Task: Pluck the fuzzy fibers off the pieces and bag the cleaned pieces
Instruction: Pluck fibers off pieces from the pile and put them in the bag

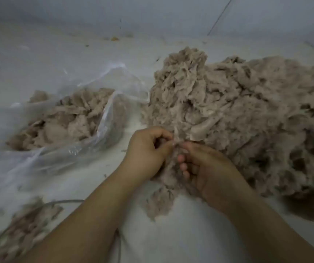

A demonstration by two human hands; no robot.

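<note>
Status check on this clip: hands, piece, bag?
Left hand and right hand both pinching one fuzzy piece at the pile's edge. Plastic bag open, partly filled. Nothing obstructing.

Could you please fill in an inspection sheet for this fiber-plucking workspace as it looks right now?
Surface: pale floor, dusted with small fiber scraps.
Job's things: large heap of tan fuzzy pieces on the right; clear plastic bag on the left, open and partly filled with similar pieces.
Clutter: a smaller blurred fuzzy pile at lower left; a small orange scrap by the far wall.
Grippers: left hand and right hand meet at the heap's near edge, fingers curled, pinching one tuft between them.
Cables: a thin grey cord near the lower-left pile.
Surroundings: pale wall behind; nothing else seen.
</note>
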